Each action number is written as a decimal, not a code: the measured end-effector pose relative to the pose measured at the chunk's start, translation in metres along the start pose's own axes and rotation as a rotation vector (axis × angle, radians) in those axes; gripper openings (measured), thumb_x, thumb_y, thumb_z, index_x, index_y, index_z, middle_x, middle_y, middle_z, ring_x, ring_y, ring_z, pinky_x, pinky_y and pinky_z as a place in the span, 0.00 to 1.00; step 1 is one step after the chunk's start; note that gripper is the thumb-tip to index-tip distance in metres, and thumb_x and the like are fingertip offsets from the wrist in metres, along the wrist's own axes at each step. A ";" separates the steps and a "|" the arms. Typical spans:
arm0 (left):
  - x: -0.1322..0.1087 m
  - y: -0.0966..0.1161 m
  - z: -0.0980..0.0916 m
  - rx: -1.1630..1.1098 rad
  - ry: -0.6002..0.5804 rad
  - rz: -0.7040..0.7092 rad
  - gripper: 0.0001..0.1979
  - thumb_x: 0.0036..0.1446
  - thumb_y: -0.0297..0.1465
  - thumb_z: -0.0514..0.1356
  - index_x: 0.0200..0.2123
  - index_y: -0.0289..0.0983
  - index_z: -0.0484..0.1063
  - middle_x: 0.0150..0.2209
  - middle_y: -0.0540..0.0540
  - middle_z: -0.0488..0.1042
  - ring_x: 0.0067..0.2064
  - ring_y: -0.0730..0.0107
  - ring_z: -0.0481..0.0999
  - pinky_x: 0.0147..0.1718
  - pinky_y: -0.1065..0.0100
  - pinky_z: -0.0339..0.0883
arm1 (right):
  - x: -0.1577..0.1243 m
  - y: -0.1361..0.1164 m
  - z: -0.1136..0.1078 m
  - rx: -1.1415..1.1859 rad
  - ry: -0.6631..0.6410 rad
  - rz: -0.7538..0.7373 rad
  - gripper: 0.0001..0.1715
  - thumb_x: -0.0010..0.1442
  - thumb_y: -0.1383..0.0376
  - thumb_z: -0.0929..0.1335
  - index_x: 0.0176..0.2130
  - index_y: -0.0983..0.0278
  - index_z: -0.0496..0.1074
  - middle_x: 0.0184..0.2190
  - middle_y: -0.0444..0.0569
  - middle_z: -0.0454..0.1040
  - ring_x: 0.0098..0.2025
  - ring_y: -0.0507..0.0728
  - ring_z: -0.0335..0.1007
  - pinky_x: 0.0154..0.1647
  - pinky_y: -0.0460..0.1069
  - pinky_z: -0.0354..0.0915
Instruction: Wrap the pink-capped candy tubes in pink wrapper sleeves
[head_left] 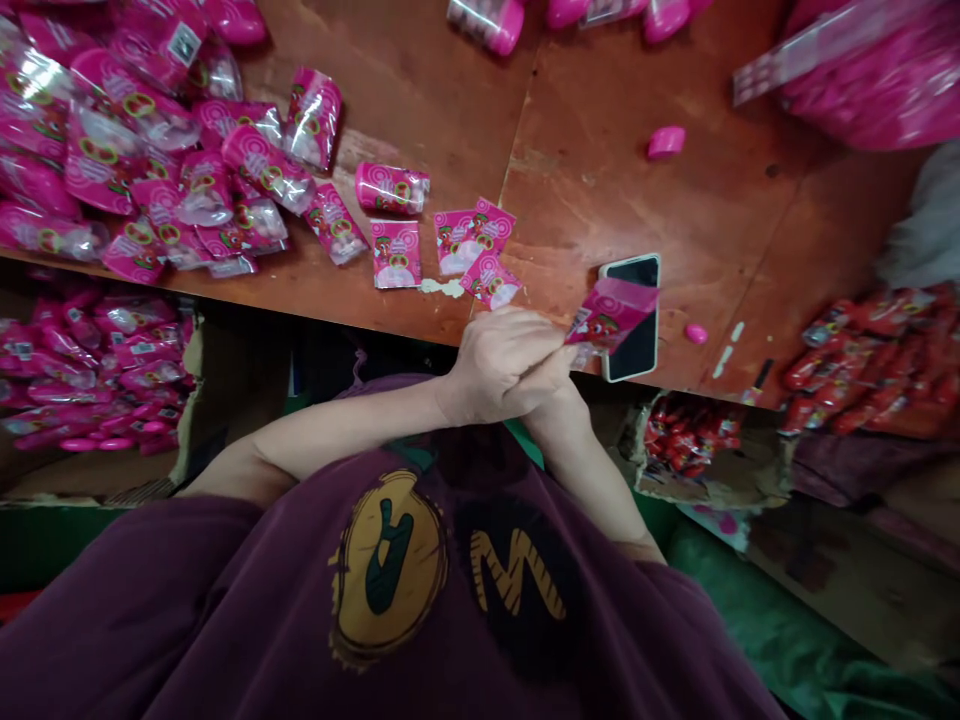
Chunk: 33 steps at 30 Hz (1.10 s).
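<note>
My left hand (491, 360) and my right hand (553, 388) meet just over the front edge of the table, fingers closed and overlapping. From between them sticks out a pink printed plastic sleeve (611, 315), its lower part covered by my fingers. Both hands seem to pinch it, though the left fingertips are partly hidden. Beneath and behind this sleeve lies a phone (631, 330) with a pale case. Left of it, close to my left hand, rest several loose flat sleeves (492, 280) and a flat pink sleeve (396, 253). A pink-capped small container (392, 189) lies on its side behind them.
Pink wrapped containers (202, 190) are heaped at the left of the brown table (600, 150). Below stands a carton (191, 400) of pink packs. A pink cap (666, 142) and a big pink bag (877, 80) are at the right, near red packs (862, 360).
</note>
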<state>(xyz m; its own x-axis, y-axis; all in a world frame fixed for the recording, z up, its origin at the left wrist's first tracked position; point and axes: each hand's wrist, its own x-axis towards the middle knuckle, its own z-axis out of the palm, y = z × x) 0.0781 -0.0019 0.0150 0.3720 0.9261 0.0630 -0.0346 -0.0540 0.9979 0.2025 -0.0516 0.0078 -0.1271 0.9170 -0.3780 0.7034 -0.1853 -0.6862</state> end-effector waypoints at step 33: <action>-0.029 -0.002 -0.060 -0.599 0.258 -0.666 0.17 0.63 0.42 0.71 0.30 0.35 0.78 0.27 0.49 0.79 0.27 0.76 0.77 0.32 0.71 0.68 | 0.060 -0.009 0.023 0.877 0.339 -0.087 0.30 0.54 0.47 0.81 0.47 0.57 0.71 0.38 0.41 0.76 0.38 0.51 0.75 0.40 0.49 0.78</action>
<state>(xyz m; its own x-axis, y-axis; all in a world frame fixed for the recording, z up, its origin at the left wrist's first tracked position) 0.0113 -0.0065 0.0109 0.2724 0.7549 -0.5966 -0.3873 0.6536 0.6502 0.1726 -0.0030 -0.0227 0.1526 0.9685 -0.1970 -0.0931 -0.1844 -0.9784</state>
